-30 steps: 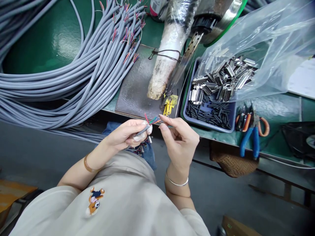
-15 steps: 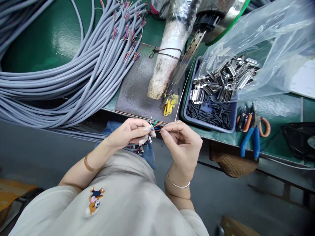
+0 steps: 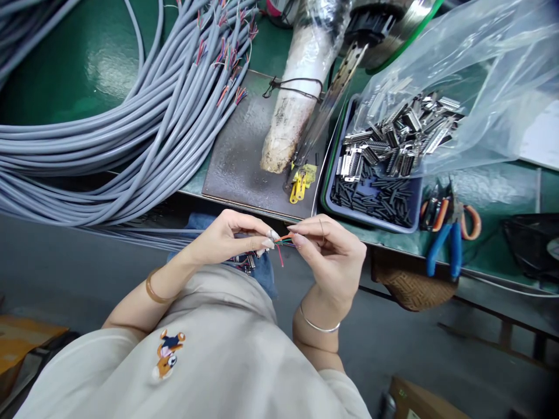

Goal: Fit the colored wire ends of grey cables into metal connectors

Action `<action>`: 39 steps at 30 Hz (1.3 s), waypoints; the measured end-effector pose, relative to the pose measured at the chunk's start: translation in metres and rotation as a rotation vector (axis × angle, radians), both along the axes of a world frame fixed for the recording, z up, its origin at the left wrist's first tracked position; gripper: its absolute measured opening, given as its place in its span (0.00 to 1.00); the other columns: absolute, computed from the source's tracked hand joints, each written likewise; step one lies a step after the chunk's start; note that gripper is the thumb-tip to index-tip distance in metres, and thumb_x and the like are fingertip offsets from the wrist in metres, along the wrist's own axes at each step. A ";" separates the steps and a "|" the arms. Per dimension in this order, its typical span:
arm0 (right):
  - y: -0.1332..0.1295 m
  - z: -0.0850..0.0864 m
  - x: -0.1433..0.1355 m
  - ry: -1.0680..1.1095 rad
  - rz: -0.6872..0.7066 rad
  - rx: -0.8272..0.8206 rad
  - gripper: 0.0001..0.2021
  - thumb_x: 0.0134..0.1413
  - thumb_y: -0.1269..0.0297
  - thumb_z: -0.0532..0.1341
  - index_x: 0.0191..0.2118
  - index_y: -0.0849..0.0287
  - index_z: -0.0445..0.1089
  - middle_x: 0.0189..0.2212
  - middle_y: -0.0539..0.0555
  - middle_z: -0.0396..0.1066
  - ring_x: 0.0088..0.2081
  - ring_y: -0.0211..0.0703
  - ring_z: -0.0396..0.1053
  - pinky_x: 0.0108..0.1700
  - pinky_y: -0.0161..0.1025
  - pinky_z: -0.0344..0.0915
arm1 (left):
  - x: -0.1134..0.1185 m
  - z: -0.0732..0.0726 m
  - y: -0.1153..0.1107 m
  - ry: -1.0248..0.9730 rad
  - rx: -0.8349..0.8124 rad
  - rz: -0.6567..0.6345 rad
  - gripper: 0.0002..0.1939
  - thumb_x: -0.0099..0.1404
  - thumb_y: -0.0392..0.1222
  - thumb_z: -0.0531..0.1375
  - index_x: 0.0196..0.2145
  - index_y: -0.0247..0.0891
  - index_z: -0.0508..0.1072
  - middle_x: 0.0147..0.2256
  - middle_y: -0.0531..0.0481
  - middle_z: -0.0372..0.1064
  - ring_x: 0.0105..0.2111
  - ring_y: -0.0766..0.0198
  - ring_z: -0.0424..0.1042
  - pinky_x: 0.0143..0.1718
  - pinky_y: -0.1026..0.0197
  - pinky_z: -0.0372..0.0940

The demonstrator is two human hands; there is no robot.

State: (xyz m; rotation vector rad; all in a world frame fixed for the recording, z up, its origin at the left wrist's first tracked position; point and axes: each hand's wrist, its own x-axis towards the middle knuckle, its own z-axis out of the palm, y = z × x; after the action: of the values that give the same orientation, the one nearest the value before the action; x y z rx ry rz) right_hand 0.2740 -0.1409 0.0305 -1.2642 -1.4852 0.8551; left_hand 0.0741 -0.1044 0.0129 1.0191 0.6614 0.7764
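Thin coloured wires, orange, green and red among them, stretch between my two hands above my lap. My left hand is closed in a pinch on the end of the cable they come from; the cable itself is mostly hidden by the fingers. On the other side, my right hand pinches the wires' free ends between thumb and forefinger. One red wire hangs down loose between the hands. Below the left hand, several metal connectors on cables lie over my lap, partly covered.
A large bundle of grey cables fills the bench's left. A soldering stand with a wrapped white tube stands over a dark plate. Right of it are a blue tray with connectors and black sleeves, and pliers.
My right hand has moved slightly right and down, and its fingers now close over the wires' ends. The wires, fanned out before, are drawn together, with a red one hanging down.
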 end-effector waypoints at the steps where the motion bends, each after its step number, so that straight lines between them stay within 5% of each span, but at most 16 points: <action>1: 0.000 0.000 0.000 0.001 0.008 0.008 0.04 0.57 0.69 0.69 0.36 0.52 0.82 0.29 0.50 0.76 0.27 0.35 0.67 0.24 0.35 0.56 | 0.000 0.001 0.000 0.001 0.006 0.000 0.13 0.60 0.46 0.73 0.32 0.31 0.84 0.23 0.48 0.75 0.22 0.70 0.70 0.26 0.67 0.68; 11: 0.001 -0.002 -0.001 -0.018 0.010 0.102 0.06 0.56 0.71 0.70 0.36 0.51 0.81 0.30 0.50 0.78 0.27 0.37 0.67 0.22 0.35 0.53 | 0.001 0.002 -0.002 -0.022 -0.051 -0.083 0.19 0.63 0.54 0.70 0.32 0.31 0.78 0.21 0.51 0.71 0.20 0.72 0.64 0.22 0.69 0.61; 21: 0.002 -0.003 -0.006 0.035 0.007 0.026 0.03 0.58 0.67 0.69 0.32 0.55 0.78 0.28 0.49 0.73 0.24 0.33 0.62 0.22 0.35 0.52 | 0.002 -0.004 -0.006 -0.064 -0.200 -0.147 0.23 0.64 0.59 0.68 0.34 0.32 0.75 0.20 0.52 0.71 0.15 0.77 0.53 0.16 0.69 0.47; 28: -0.002 -0.013 -0.019 0.032 -0.108 0.071 0.04 0.60 0.68 0.68 0.33 0.55 0.77 0.29 0.48 0.73 0.24 0.32 0.60 0.23 0.35 0.51 | 0.010 0.000 -0.009 -0.175 -0.302 -0.010 0.21 0.63 0.58 0.68 0.33 0.36 0.70 0.19 0.56 0.68 0.13 0.76 0.52 0.13 0.71 0.42; 39: -0.003 -0.010 -0.022 -0.076 -0.167 0.191 0.04 0.59 0.71 0.69 0.36 0.54 0.78 0.31 0.48 0.76 0.25 0.32 0.62 0.23 0.35 0.53 | 0.012 0.000 -0.008 -0.120 -0.106 0.157 0.17 0.63 0.49 0.71 0.32 0.34 0.72 0.22 0.55 0.69 0.17 0.77 0.58 0.18 0.71 0.53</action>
State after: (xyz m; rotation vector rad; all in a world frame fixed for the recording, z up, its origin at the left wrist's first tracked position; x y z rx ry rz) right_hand 0.2517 -0.1437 0.0202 -1.2686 -1.4599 0.5479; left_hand 0.0865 -0.1125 0.0128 0.8241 0.6771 0.9224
